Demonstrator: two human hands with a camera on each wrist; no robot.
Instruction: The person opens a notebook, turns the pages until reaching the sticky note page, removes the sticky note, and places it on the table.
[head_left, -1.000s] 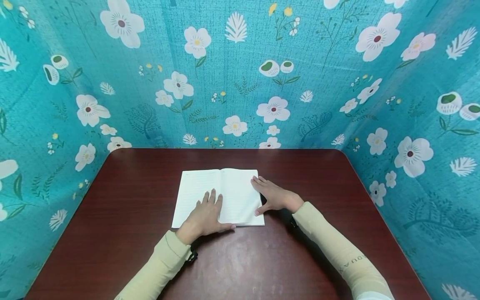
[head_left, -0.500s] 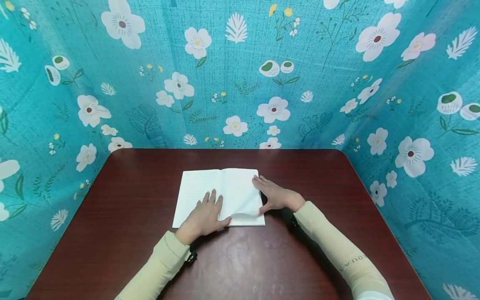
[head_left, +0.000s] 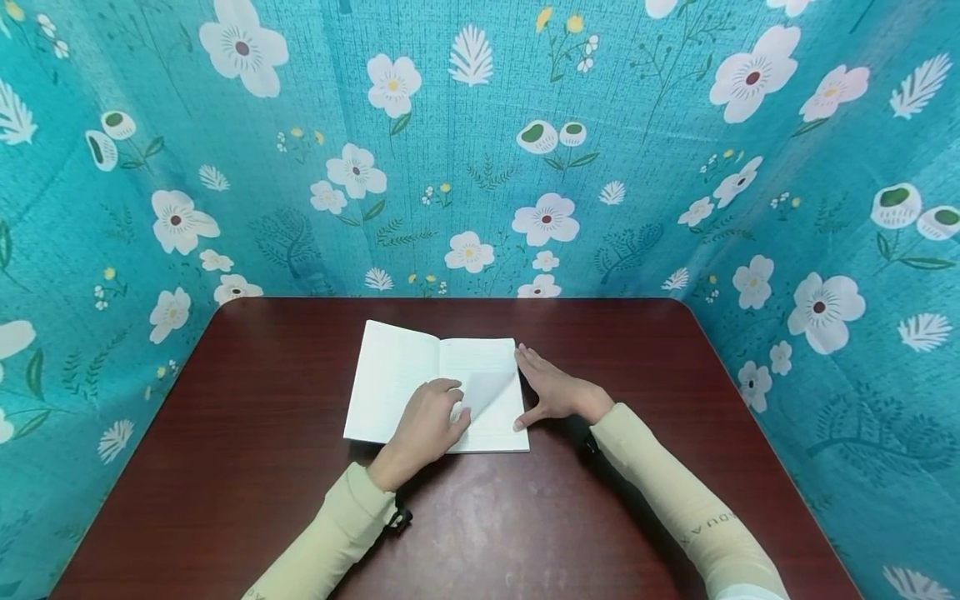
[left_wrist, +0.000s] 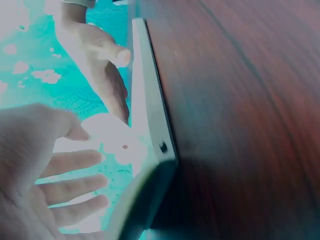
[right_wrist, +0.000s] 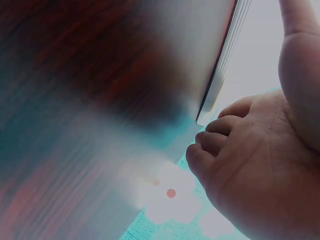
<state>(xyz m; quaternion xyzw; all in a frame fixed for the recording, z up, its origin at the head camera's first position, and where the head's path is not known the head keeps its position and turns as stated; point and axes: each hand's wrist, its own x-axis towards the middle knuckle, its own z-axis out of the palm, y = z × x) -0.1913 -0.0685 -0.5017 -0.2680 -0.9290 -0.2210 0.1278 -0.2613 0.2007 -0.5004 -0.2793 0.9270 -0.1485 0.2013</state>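
Observation:
A lined notebook [head_left: 397, 379] lies spread in the middle of the table. Its left half tilts up, with shadow under the lower left edge. On the right half, the lower corner of a page [head_left: 491, 392] is folded up and over toward the left. My left hand [head_left: 423, 421] is over the lower middle of the notebook, fingertips beside this folded page. Thumb and fingers are spread apart in the left wrist view. My right hand [head_left: 555, 392] rests at the notebook's right edge, fingertips near its upper corner and thumb at the lower right. Stacked page edges [right_wrist: 227, 60] show close to it.
The dark red-brown wooden table [head_left: 637, 350] has a rounded far edge. A turquoise floral cloth [head_left: 465, 167] hangs behind it and along both sides. Each wrist wears a small black device, like the one [head_left: 399, 518] at the left cuff.
The right page's lower edge lifts, then its corner folds leftward. My left hand comes off the left page and moves right, fingers bending. The notebook's left half rises; my right fingertips slide slightly outward.

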